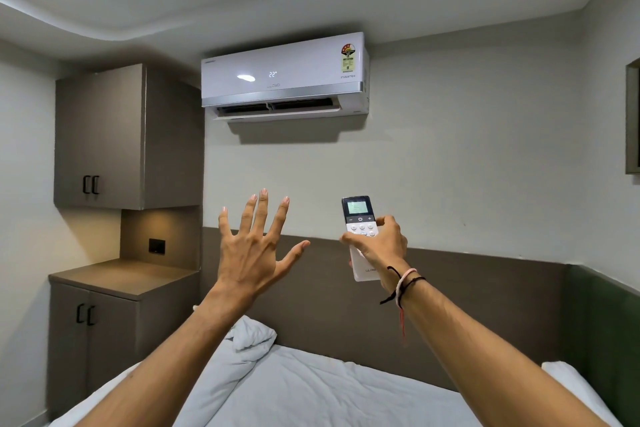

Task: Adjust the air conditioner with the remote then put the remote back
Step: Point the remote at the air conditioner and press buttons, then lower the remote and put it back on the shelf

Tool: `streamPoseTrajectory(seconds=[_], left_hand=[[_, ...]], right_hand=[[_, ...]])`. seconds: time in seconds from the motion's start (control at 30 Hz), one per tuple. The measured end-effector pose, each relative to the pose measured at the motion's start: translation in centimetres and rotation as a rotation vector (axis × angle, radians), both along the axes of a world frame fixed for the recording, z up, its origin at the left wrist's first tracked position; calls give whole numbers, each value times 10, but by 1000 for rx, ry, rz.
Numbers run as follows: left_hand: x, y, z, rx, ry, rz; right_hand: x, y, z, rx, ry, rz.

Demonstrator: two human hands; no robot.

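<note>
The remote [360, 236] is gripped upright in the right hand [379, 248], thumb across its buttons, while the left hand [254, 250] is spread wide and empty, and its top is best kept aimed at the air conditioner [284, 74], where 22 is displayed.

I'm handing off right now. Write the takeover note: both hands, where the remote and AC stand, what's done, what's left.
Right hand: grip closed on the remote, held upright and aimed toward the air conditioner, thumb across its buttons.
Left hand: empty, fingers spread, raised in the air.
Air conditioner: on the wall, flap open, display reads 22.
Done: remote picked up and pointed at the unit.
Left: finish the adjustment, then put the remote back. Its storage spot is not evident in this view; the counter on the left is one candidate.
</note>
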State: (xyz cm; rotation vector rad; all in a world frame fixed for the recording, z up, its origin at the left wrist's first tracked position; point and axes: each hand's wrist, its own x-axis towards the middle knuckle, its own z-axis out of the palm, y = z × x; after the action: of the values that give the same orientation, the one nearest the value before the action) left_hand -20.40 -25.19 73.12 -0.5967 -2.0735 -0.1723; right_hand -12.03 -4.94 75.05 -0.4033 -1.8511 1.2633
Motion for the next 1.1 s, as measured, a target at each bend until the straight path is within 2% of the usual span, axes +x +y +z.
streamPoseTrajectory(seconds=[0.23, 0.6, 0.83, 1.1], left_hand=[[-2, 8, 0, 7, 7, -26], [3, 46, -41, 6, -87, -119], [13, 89, -124, -37, -207, -199], [44, 148, -265, -183, -409, -309]], right_hand=[[-2, 8, -2, 105, 62, -126], [20, 30, -39, 147, -82, -232], [46, 66, -119, 112, -234, -319], [97, 119, -257, -10, -535, -383]])
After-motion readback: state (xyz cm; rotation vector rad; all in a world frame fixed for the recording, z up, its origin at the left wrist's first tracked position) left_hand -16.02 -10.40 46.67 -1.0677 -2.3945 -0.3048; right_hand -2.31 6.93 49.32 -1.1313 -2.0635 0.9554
